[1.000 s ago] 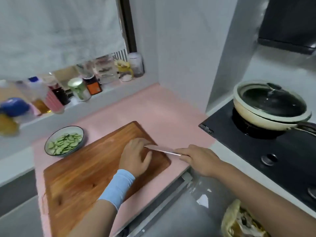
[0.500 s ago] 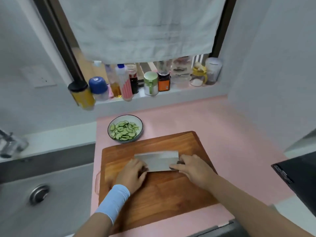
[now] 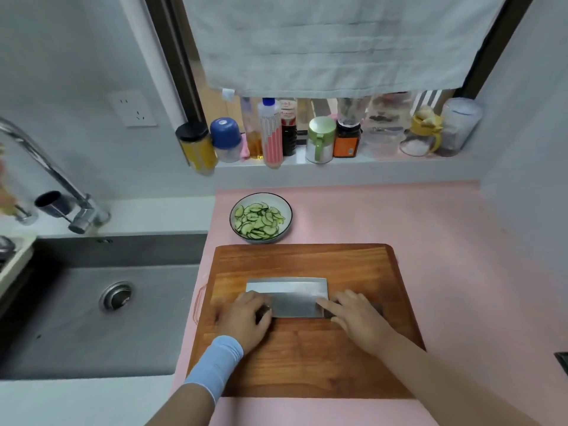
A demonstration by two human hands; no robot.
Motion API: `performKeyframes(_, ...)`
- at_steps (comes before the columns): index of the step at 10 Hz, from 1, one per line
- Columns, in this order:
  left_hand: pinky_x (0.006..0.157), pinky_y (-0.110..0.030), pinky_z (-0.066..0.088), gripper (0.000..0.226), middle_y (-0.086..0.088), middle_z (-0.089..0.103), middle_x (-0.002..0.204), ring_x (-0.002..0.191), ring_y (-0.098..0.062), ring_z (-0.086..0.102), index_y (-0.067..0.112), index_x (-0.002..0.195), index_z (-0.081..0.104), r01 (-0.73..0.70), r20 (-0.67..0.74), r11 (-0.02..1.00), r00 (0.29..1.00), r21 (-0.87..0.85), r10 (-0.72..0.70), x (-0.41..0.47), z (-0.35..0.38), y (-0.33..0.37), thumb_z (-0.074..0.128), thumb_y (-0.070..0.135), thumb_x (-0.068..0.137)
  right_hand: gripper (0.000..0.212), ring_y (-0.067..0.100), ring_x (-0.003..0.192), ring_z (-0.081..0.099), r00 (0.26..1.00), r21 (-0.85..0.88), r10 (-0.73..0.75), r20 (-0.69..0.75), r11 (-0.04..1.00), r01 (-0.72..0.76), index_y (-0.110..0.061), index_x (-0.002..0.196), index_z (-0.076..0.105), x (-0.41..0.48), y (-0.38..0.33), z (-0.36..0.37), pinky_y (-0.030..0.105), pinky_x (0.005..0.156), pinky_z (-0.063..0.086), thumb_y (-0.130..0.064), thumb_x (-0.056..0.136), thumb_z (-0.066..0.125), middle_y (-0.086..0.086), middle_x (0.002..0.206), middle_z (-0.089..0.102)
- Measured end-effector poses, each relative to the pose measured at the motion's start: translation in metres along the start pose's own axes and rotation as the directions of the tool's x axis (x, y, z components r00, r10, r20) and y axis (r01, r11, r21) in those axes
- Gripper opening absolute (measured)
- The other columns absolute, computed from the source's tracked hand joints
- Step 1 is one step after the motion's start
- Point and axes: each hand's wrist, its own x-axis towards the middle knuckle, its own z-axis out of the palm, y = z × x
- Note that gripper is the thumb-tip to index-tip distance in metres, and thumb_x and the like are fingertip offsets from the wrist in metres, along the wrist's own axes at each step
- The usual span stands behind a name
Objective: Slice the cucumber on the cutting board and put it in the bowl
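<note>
A white bowl (image 3: 287, 210) holding several thin cucumber slices (image 3: 258, 221) stands just behind the wooden cutting board (image 3: 307, 358). No cucumber shows on the board. A steel cleaver (image 3: 292, 295) lies flat on the board's middle, blade pointing left. My left hand (image 3: 246, 321), with a light blue wristband, rests its bent fingers on the blade's left end. My right hand (image 3: 359, 321) covers and holds the handle, its index finger stretched onto the blade.
The board lies on a pink mat (image 3: 430, 226). A steel sink (image 3: 76, 318) with a faucet (image 3: 46, 167) sits to the left. Several bottles and jars (image 3: 270, 133) line the window ledge behind. A dark stove corner (image 3: 562, 361) shows at the right edge.
The view has swung left, away from the stove. The cleaver, held on edge a second ago, now lies flat on the board with both hands on it.
</note>
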Motion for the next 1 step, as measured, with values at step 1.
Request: performKeyframes(1,0.092,-0.028,0.046,0.015,0.018,0.060,0.101,0.100,-0.009,0.057,0.031,0.098,0.067,0.098,-0.144,0.976,0.981,-0.196,-0.127,0.0040,-0.0229,0.0042,0.064,0.020,0.087,0.063,0.016,0.127,0.045,0.996,0.127,0.072,-0.046,0.990,-0.066,-0.038,0.161,0.023,0.0024,-0.0013,-0.0214,0.037,0.114,0.034,-0.031,0.105,0.053,-0.005,0.134,0.052)
